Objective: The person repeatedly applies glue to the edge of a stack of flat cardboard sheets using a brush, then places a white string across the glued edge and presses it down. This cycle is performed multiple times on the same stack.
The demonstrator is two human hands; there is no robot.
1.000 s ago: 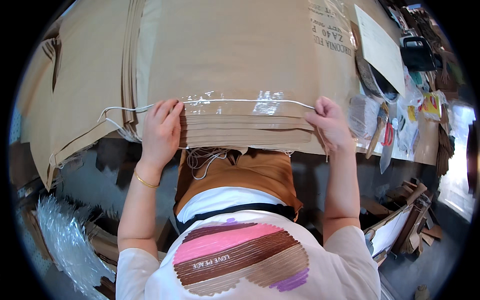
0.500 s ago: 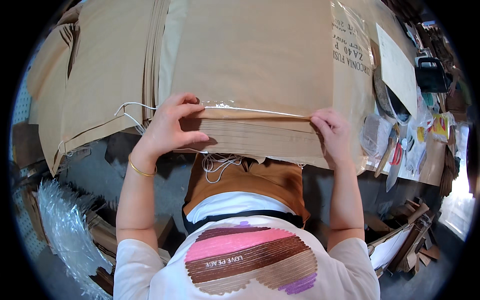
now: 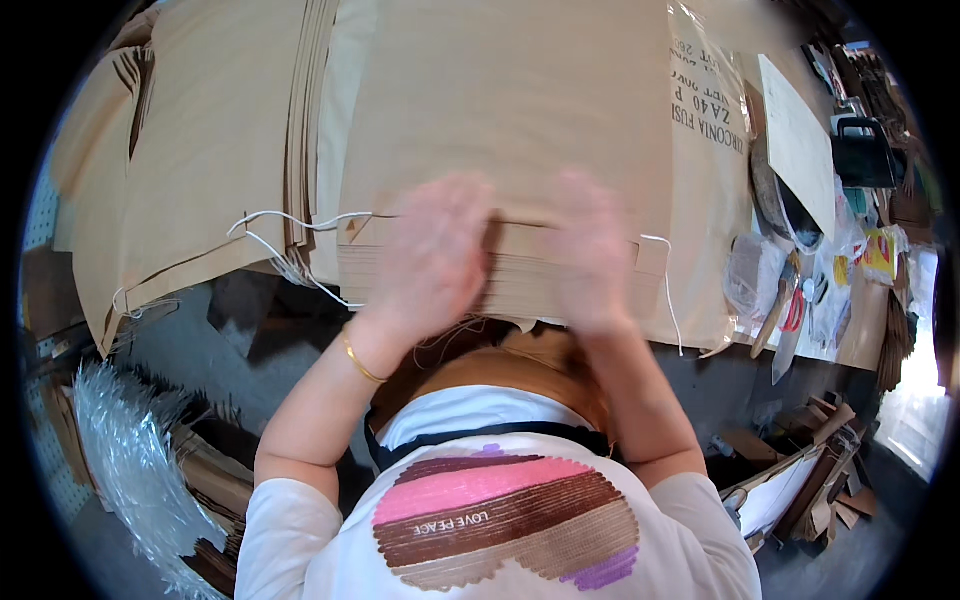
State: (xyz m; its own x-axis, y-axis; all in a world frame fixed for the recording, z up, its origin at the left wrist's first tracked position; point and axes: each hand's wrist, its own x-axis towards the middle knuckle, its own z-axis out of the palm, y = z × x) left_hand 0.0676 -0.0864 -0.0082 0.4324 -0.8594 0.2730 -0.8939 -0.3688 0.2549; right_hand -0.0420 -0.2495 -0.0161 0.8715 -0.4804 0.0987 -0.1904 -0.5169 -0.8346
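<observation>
A stack of brown paper sacks (image 3: 510, 110) lies on the work surface in front of me, the layered edges of its near end facing me. Across that end runs a fold in the top sack. My left hand (image 3: 440, 250) is over the left part of the fold, and my right hand (image 3: 592, 255) is over its right part. Both are blurred by motion, so their fingers cannot be made out. White cord (image 3: 335, 222) sticks out from the fold's left end, and another cord end (image 3: 670, 290) hangs down at its right.
More brown sacks (image 3: 215, 130) are stacked to the left. To the right lie a clear plastic sheet over printed paper (image 3: 705, 120), red-handled scissors (image 3: 793, 310), a knife (image 3: 785, 355) and a white board (image 3: 797, 140). Shredded clear plastic (image 3: 140, 470) stands at lower left.
Both hands have moved inward from the two ends of the fold toward its middle. The flap that stood raised with cord along it now lies down, and cord shows at both ends.
</observation>
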